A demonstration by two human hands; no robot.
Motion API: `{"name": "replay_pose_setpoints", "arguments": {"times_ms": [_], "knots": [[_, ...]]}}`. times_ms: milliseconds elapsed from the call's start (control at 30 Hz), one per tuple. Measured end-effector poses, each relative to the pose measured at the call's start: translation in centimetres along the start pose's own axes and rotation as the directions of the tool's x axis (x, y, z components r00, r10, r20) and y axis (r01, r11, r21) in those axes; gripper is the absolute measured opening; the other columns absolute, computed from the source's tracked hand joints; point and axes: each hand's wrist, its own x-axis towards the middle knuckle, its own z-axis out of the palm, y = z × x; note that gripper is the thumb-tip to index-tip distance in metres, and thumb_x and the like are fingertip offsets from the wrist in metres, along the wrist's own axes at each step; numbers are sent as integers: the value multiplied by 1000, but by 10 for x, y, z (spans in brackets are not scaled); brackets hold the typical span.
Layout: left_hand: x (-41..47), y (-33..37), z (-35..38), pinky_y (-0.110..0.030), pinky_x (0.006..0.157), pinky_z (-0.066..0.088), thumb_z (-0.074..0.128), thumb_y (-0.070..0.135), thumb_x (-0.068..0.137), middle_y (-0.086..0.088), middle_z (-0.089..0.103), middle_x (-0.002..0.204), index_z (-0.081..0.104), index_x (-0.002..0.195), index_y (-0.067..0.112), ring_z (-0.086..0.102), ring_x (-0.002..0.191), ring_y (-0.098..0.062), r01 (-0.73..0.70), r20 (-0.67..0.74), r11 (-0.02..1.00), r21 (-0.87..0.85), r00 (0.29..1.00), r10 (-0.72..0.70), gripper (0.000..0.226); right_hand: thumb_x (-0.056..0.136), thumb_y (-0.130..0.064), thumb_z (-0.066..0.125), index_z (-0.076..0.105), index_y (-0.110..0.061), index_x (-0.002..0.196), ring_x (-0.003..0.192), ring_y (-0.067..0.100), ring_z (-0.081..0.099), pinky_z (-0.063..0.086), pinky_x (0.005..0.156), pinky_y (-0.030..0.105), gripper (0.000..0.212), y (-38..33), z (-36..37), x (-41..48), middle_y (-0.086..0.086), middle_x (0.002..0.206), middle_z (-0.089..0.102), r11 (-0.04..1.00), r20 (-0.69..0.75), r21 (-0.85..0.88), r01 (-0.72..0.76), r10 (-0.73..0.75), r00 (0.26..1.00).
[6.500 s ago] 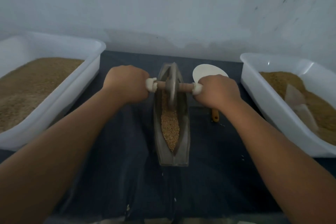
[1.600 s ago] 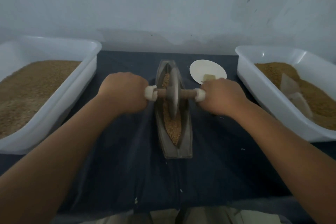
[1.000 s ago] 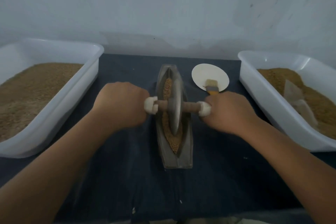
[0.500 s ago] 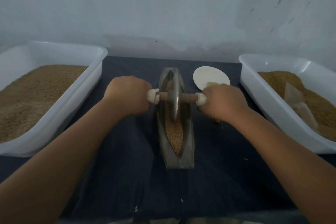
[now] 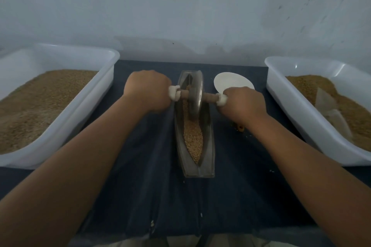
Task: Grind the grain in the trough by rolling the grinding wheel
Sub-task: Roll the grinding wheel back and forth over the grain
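Gripping axle ends | left hand (image 5: 147, 90) | right hand (image 5: 244, 104) | grinding wheel (image 5: 194, 100) between fingers

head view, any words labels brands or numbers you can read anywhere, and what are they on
None: no text can be read anywhere.
The left bin, right bin, trough, grinding wheel and white plate all show plain surfaces.
The dark marks on the wall at upper right are scuffs, not letters.

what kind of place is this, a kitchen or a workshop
Probably a simple grain-grinding work table, not a fitted kitchen: a boat-shaped trough with a grinding wheel on a dark cloth, a left tub and right tub holding grain, a bare wall behind.
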Motion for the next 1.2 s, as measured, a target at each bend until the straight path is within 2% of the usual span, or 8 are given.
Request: {"name": "replay_pose_setpoints", "arguments": {"times_ms": [133, 267, 400, 567, 700, 900, 1067, 1200], "knots": [[-45, 0, 0, -26, 51, 28, 49, 48, 76, 11, 51, 64, 50, 69, 31, 42, 53, -11, -53, -24, 998, -26, 998, 53, 18, 94, -67, 40, 46, -30, 65, 56, 19, 51, 34, 51, 29, 47, 7, -15, -44, -9, 61, 48, 993, -42, -55, 108, -111, 993], [-91, 1, 5, -21, 48, 16, 59, 52, 67, 14, 38, 52, 35, 61, 35, 32, 44, -6, -88, -148, 996, -25, 985, 84, 30, 87, -68, 48, 33, -36, 59, 44, 7, 37, 23, 44, 23, 45, 12, -28, -75, -13, 49, 39, 975, -110, -77, 210, -217, 970], [-57, 1, 15, -28, 55, 34, 54, 49, 77, 10, 50, 64, 47, 68, 31, 51, 58, -17, 11, -15, 995, -97, 1000, -12, 21, 93, -68, 38, 51, -29, 65, 51, 16, 48, 29, 48, 26, 50, 2, -20, -40, -9, 58, 47, 985, -104, -114, 128, -140, 985], [-7, -2, 14, -33, 65, 41, 54, 41, 77, 8, 51, 70, 50, 71, 28, 64, 76, -28, 47, -24, 994, -102, 998, -50, 15, 97, -59, 45, 60, -22, 72, 65, 22, 58, 31, 52, 28, 47, -6, -11, 9, -3, 67, 57, 992, -76, -98, 78, -86, 993], [-38, -1, 13, -30, 58, 37, 52, 43, 79, 8, 54, 68, 48, 68, 28, 52, 60, -19, 26, -32, 994, -110, 999, -30, 19, 100, -62, 40, 56, -25, 70, 60, 21, 56, 40, 53, 29, 50, -3, -19, -20, -5, 66, 57, 992, -42, -93, 88, -92, 995], [-100, -1, 9, -20, 48, 14, 60, 50, 65, 14, 35, 49, 28, 60, 35, 27, 41, -6, -93, -182, 994, -58, 980, 81, 35, 85, -69, 37, 35, -34, 61, 46, 11, 42, 28, 45, 25, 42, 5, -36, -78, -11, 52, 40, 976, -83, -66, 207, -213, 974], [-46, 1, 14, -29, 55, 36, 54, 45, 78, 9, 53, 66, 49, 68, 29, 51, 59, -17, 46, 12, 991, -123, 999, -45, 20, 98, -62, 47, 45, -26, 66, 51, 17, 47, 29, 49, 25, 48, -3, -18, -27, -7, 59, 47, 985, -104, -136, 104, -118, 988], [-24, 0, 19, -30, 56, 36, 56, 42, 81, 9, 56, 70, 53, 71, 28, 54, 62, -18, 115, 34, 983, -146, 993, -111, 17, 92, -44, 64, 44, -25, 58, 51, 9, 40, 18, 49, 25, 43, -6, -12, 10, -6, 57, 47, 986, -58, -123, 117, -124, 991]]}}
